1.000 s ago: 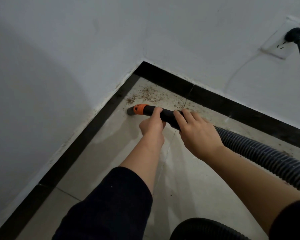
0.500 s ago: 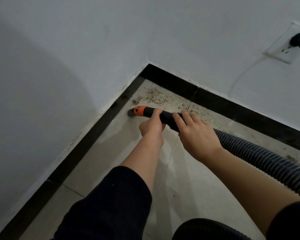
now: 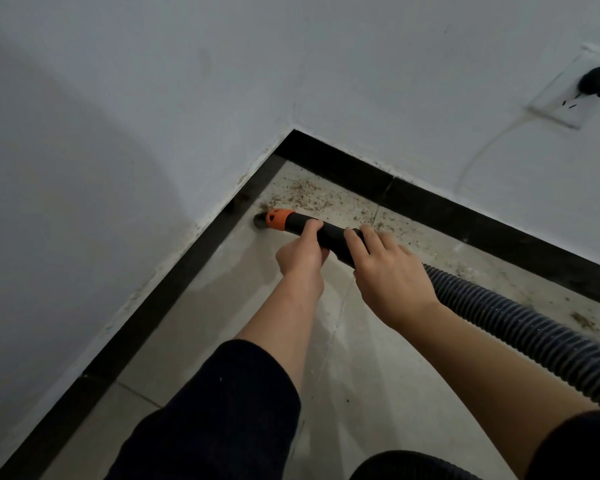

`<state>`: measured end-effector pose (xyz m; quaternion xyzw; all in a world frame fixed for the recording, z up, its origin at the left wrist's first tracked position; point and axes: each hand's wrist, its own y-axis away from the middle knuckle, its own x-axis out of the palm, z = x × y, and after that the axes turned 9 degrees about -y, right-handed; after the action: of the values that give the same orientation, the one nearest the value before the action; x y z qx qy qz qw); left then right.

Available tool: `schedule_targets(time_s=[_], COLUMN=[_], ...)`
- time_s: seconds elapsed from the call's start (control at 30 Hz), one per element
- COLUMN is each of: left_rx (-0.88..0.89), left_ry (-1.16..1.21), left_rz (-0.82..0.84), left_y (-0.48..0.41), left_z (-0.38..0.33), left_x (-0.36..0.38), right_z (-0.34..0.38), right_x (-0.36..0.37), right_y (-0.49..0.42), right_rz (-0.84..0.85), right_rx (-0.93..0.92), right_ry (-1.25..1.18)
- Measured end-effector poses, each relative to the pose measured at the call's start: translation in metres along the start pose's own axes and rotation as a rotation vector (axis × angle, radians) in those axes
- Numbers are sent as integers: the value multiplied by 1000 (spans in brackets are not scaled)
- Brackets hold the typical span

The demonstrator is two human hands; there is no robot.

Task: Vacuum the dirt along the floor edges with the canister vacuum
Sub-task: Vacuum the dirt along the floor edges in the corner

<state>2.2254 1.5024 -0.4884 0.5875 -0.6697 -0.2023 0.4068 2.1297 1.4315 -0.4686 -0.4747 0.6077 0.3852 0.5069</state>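
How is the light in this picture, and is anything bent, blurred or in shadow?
Head view: dim, soft light, no glare; a broad shadow darkens the left wall; the socket at the right edge looks skewed by the wide lens; the nozzle, left hand, right hand and dirt are sharp; the sleeve at the bottom is nearly black, without detail.

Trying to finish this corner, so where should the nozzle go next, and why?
Probably slide the orange nozzle a little forward into the corner. Its mouth sits by the black baseboard, while brown dirt lies just beyond it, toward the corner. The left hand and right hand both grip the black wand, so a short push should do.
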Motion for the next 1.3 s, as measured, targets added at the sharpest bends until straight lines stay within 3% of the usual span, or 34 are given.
schedule_targets(time_s=[0.6,1.3], left_rx=[-7,78], left_ry=[-59,-109], left_rz=[22,178], left_y=[-13,-32], left_z=[9,14], left_x=[13,15], right_z=[-11,-15], right_x=[14,23], right_y=[-1,-9], right_rz=[-11,-15], right_rx=[54,76], right_ry=[5,-14])
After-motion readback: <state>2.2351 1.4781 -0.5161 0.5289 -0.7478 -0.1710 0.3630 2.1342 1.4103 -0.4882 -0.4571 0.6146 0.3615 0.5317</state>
